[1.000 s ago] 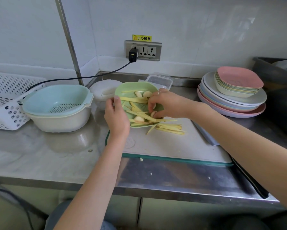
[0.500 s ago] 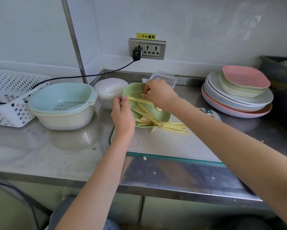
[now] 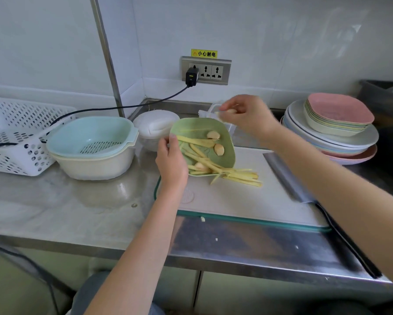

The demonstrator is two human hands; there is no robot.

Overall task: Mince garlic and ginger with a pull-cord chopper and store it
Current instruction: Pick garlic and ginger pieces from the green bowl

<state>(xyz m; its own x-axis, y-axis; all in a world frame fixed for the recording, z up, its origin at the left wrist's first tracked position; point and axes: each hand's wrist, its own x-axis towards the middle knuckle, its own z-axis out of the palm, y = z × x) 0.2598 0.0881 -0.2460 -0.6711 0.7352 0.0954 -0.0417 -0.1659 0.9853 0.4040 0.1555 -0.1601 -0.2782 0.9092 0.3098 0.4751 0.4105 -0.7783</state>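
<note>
A green plate sits tilted at the far end of the white cutting board. On it lie ginger strips and garlic cloves; more ginger strips spill onto the board. My left hand grips the plate's left rim. My right hand is raised above the plate's far edge, pinching a pale piece that looks like garlic. The white round chopper stands behind the plate on the left. A clear storage box is mostly hidden behind my right hand.
A blue colander in a cream bowl and a white perforated basket stand at left. Stacked plates and bowls fill the right. A cleaver blade lies on the board's right side. A black cable runs from the wall socket.
My right hand has lifted off the plate toward the back with a pale piece pinched in its fingers. My left hand has stayed on the plate's rim.
</note>
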